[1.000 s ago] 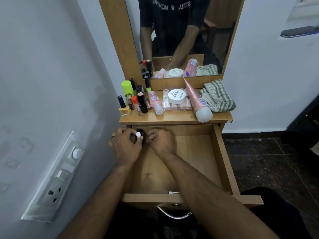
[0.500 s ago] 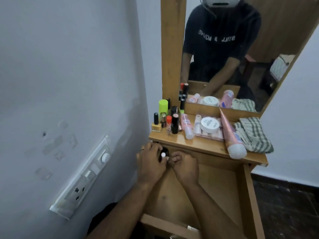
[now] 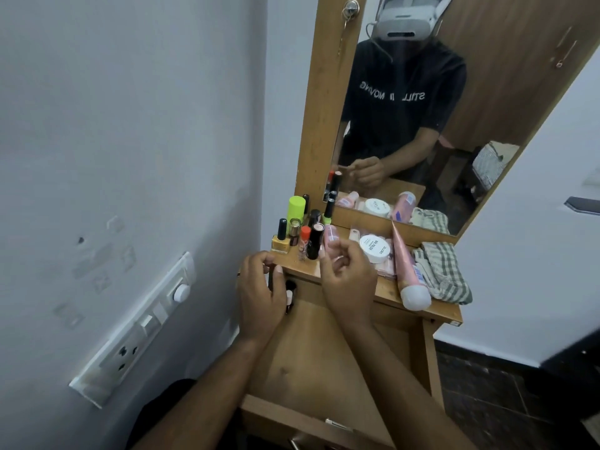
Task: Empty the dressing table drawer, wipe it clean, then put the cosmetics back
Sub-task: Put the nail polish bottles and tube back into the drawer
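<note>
The drawer (image 3: pixel 328 355) stands pulled out, its wooden floor mostly bare. At its far left corner my left hand (image 3: pixel 259 297) curls its fingers round a small dark bottle (image 3: pixel 289 286). My right hand (image 3: pixel 349 282) is raised over the table top (image 3: pixel 302 267), its curled fingers at the near end of a lying pink bottle (image 3: pixel 331 238); whether they grip it is unclear. On the top stand a yellow nail polish (image 3: pixel 281 243), a lime bottle (image 3: pixel 296 207), lipsticks (image 3: pixel 313 241), a white jar (image 3: pixel 374 249) and a long pink tube (image 3: pixel 406 271).
A checked cloth (image 3: pixel 446 271) lies at the table's right end. The mirror (image 3: pixel 438 125) rises behind the cosmetics. A wall with a switchboard (image 3: pixel 136 326) stands close on the left. Dark floor tiles (image 3: pixel 487 384) lie to the right of the drawer.
My right hand has risen out of the drawer corner to the pink bottle on the table top. My left hand stays at the corner. The view has tilted up and swung left.
</note>
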A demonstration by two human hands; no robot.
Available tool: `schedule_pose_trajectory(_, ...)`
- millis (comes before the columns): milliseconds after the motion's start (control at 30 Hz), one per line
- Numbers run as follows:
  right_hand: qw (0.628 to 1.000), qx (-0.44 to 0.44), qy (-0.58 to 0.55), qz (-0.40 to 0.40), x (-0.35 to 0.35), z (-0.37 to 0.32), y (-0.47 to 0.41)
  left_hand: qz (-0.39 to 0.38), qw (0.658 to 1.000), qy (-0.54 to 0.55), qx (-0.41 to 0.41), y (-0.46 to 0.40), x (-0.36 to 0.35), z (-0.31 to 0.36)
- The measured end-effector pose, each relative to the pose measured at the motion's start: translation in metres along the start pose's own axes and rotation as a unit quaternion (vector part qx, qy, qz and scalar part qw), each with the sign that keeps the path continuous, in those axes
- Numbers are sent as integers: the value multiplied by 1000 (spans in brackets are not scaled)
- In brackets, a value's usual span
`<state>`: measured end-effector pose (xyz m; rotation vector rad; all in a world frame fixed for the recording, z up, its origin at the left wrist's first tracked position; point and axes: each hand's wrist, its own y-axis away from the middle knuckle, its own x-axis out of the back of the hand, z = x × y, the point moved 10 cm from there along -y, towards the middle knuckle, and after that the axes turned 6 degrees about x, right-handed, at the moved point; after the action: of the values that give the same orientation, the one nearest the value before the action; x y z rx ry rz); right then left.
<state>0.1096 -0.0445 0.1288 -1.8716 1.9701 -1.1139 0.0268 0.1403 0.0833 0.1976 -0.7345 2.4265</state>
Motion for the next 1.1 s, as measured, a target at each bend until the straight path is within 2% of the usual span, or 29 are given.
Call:
schedule_pose_trajectory(133,997,46,46,-32,-6,-20,-35,1,999,17,31,-8,3,-5)
schedule_pose_trajectory(300,980,120,132,-87,-23,-44,-55,-27,999,-13,-26,-43,-4,4)
schedule_pose_trajectory(500,901,223,324,-185,-54,-61,-62,-117,986,-83,-89,-83,-27,11)
schedule_pose_trajectory(667,848,239,406,-243,-72,-57,-67,-140,974,-124,-124,-85,-36,21)
schedule_pose_trajectory(867,851,234,400,-248,-71,-58,-67,-103,978,-93,-153,-78,-18,37)
schedule_pose_trajectory(1100,861,256,378,-223,-59,-76,-66,-56,993,-11,-100,-60,28,48)
